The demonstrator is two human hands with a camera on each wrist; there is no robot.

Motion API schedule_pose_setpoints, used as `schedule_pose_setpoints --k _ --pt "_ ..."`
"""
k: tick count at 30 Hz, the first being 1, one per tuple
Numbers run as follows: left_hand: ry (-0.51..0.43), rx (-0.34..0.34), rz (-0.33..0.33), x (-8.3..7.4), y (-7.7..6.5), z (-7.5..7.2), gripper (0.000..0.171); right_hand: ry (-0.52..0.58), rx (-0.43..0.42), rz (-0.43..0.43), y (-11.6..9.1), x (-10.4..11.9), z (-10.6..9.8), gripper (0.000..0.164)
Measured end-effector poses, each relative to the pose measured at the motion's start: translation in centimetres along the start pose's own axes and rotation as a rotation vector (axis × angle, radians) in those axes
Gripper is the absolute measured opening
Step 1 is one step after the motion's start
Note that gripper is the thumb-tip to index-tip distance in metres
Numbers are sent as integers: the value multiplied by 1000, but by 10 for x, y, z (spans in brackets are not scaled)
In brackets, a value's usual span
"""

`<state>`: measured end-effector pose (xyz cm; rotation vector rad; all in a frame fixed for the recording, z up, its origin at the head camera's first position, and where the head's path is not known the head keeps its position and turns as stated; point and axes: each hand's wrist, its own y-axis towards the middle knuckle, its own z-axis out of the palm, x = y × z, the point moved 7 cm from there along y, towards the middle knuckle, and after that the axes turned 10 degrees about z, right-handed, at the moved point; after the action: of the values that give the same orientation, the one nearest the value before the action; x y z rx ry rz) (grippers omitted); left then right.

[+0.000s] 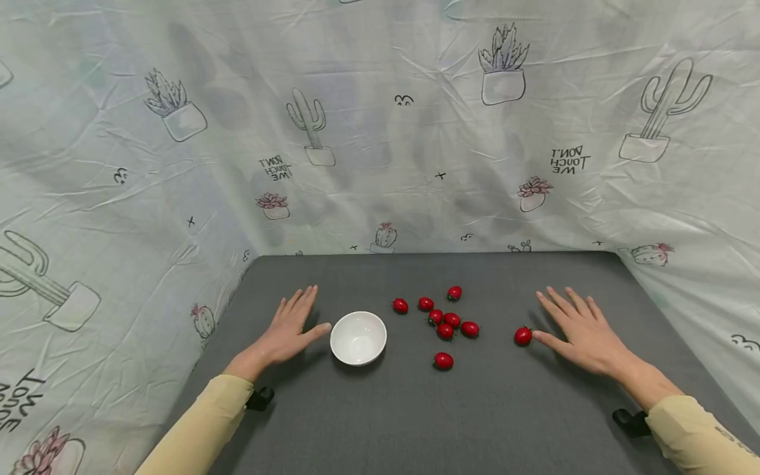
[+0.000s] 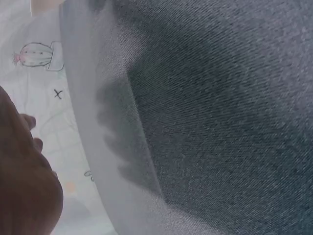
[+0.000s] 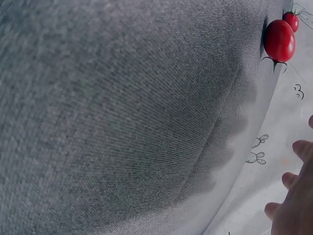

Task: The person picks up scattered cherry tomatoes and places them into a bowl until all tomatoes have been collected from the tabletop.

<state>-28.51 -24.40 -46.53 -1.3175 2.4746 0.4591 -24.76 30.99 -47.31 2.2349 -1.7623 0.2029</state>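
Flanking the near side, two sleeves [image 1: 198, 422] ran in from the lower corners, a black fitting [image 1: 260, 398] at each wrist, probably a camera mount. Left hand [image 1: 289, 333]: fingers straight, spread, nothing held; thumb pointed at the bowl [image 1: 359, 338]. Right hand [image 1: 584, 333]: fingers splayed too, nothing held; thumb tip just beside the lone tomato [image 1: 523, 336]. Wide-apart, palms-down pose read as neutral, leaving the middle of the table [image 1: 380, 429] in view. Front tomato [image 1: 443, 361] sat apart, right of the bowl and a bit nearer. Bowl was upright, mouth up, between left hand and tomatoes; likely placed for easy left-hand reach. Past the front tomato, a clump [image 1: 452, 320] of four, then three looser ones [image 1: 425, 303] behind. Scatter looked random, not rowed. Printed cloth [image 1: 356, 132] hung behind, presumably to mask the background; lettering was mirrored, so maybe reverse side out.

Not resolvable: table's near edge was cut off. Shadows suggested both hands hovered, gap unreadable. Thumb contact with bowl or lone tomato: couldn't tell. Left wrist view was blurry, hand cropped, pale shape [image 2: 45, 6] at the top unidentified. Right wrist view cropped that hand too, thumb not identifiable; rear tomato [image 3: 292, 21] was partly blocked by the nearer one.
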Motion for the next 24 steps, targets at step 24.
schedule_pose_setpoints --k 24 --pt "-424 123 40 -32 -7 40 130 200 176 34 3 7 13 85"
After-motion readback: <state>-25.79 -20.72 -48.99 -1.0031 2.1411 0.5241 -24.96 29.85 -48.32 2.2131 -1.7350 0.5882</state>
